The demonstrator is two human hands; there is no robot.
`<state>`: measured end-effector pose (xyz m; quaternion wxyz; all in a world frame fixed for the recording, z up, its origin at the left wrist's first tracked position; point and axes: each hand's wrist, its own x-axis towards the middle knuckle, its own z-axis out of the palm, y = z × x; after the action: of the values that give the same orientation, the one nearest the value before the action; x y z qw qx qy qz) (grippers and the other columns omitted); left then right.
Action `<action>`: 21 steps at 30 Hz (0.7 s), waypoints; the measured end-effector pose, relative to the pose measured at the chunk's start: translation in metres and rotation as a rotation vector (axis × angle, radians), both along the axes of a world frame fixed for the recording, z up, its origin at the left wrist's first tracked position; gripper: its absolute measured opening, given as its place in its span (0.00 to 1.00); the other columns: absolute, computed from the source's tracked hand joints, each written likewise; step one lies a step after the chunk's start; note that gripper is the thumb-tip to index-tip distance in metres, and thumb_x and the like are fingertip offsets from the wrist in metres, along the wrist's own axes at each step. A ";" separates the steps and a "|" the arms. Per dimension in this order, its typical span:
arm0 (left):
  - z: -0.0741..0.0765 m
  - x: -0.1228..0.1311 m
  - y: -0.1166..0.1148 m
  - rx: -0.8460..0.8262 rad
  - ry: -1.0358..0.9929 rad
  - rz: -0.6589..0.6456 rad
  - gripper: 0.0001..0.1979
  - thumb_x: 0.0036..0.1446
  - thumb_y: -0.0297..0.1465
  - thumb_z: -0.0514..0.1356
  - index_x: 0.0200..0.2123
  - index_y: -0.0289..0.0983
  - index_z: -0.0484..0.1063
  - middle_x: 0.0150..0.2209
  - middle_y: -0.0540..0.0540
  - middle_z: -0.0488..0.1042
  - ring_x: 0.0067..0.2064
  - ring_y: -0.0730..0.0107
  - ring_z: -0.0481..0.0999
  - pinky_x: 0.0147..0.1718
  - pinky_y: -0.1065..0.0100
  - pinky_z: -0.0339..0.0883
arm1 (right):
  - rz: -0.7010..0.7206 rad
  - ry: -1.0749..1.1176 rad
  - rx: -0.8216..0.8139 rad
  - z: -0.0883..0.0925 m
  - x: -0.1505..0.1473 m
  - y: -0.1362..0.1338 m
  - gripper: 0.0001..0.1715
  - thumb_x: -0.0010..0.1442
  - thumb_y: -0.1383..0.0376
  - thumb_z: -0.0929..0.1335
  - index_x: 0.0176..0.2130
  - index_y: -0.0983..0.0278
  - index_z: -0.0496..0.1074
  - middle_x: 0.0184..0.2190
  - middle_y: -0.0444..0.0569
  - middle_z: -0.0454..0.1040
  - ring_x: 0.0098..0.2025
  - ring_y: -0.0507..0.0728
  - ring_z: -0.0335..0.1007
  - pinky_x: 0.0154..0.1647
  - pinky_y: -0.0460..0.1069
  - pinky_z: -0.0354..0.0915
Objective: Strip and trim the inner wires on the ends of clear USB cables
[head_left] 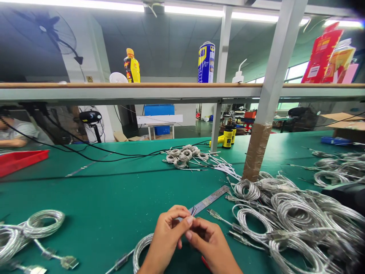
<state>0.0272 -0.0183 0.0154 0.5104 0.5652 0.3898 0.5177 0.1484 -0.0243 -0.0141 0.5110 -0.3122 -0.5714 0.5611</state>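
Observation:
My left hand [169,230] and my right hand [212,241] meet at the front middle of the bench, fingertips pinched together. Between them they hold the end of a cable, its thin bare-ended wires [194,210] fanning out above the fingers. A silvery clear cable coil [140,249] lies partly behind my left wrist; whether it is the same cable is hidden. Just beyond the fingertips lies a steel ruler [212,198], slanting away to the right. A bit of something red [205,262] peeks out beneath my right hand.
Silvery USB cables are heaped [291,213] at right, with more coils [42,224] at left and a smaller pile [185,155] farther back. A taped post [258,152] rises from the green bench. Yellow heat guns [227,137], black cords and a red tray [23,161] are farther off.

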 end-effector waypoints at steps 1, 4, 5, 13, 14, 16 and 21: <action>0.000 0.000 0.000 -0.021 0.002 0.000 0.12 0.44 0.37 0.62 0.23 0.32 0.73 0.31 0.48 0.66 0.16 0.87 0.58 0.10 0.80 0.49 | 0.004 -0.010 0.014 0.000 -0.001 -0.001 0.16 0.48 0.54 0.68 0.28 0.65 0.69 0.22 0.44 0.66 0.26 0.52 0.61 0.27 0.46 0.58; 0.002 0.001 -0.002 -0.104 -0.003 -0.011 0.11 0.47 0.36 0.61 0.26 0.32 0.73 0.25 0.49 0.70 0.12 0.90 0.51 0.08 0.81 0.40 | 0.009 -0.042 0.038 0.002 0.000 -0.002 0.15 0.50 0.55 0.67 0.27 0.66 0.70 0.22 0.43 0.64 0.25 0.50 0.57 0.27 0.45 0.55; 0.004 0.001 -0.003 -0.133 -0.025 -0.020 0.11 0.47 0.35 0.61 0.26 0.31 0.73 0.22 0.50 0.70 0.11 0.90 0.50 0.08 0.81 0.39 | 0.025 -0.054 0.045 0.003 0.001 -0.002 0.14 0.50 0.56 0.67 0.26 0.66 0.70 0.22 0.43 0.64 0.25 0.50 0.56 0.26 0.45 0.54; 0.014 0.003 -0.006 -0.214 -0.229 -0.170 0.10 0.43 0.33 0.64 0.22 0.31 0.73 0.16 0.52 0.67 0.19 0.79 0.63 0.19 0.76 0.59 | 0.080 -0.078 0.054 -0.001 0.008 -0.001 0.14 0.50 0.58 0.67 0.22 0.65 0.65 0.21 0.40 0.59 0.24 0.49 0.54 0.26 0.44 0.52; 0.013 0.003 -0.006 -0.215 -0.214 -0.153 0.10 0.43 0.34 0.64 0.22 0.31 0.73 0.15 0.52 0.66 0.18 0.80 0.62 0.20 0.76 0.59 | 0.084 -0.103 0.066 0.000 0.008 -0.001 0.13 0.50 0.59 0.67 0.22 0.65 0.65 0.21 0.41 0.59 0.25 0.49 0.54 0.26 0.44 0.52; 0.011 0.003 -0.007 -0.235 -0.187 -0.118 0.10 0.42 0.34 0.64 0.23 0.31 0.73 0.13 0.54 0.63 0.18 0.81 0.60 0.20 0.76 0.57 | 0.077 -0.158 0.097 0.001 0.009 -0.003 0.12 0.50 0.59 0.67 0.23 0.66 0.67 0.21 0.41 0.61 0.25 0.49 0.55 0.26 0.44 0.52; 0.010 0.005 -0.009 -0.194 -0.146 -0.102 0.11 0.43 0.35 0.63 0.23 0.30 0.74 0.14 0.54 0.62 0.20 0.78 0.62 0.20 0.77 0.53 | 0.018 -0.262 0.164 0.005 0.007 -0.005 0.09 0.51 0.61 0.66 0.27 0.66 0.70 0.25 0.44 0.67 0.28 0.51 0.60 0.30 0.44 0.57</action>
<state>0.0318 -0.0268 0.0255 0.6154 0.4930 0.3706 0.4909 0.1557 -0.0296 -0.0090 0.4508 -0.3349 -0.6800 0.4715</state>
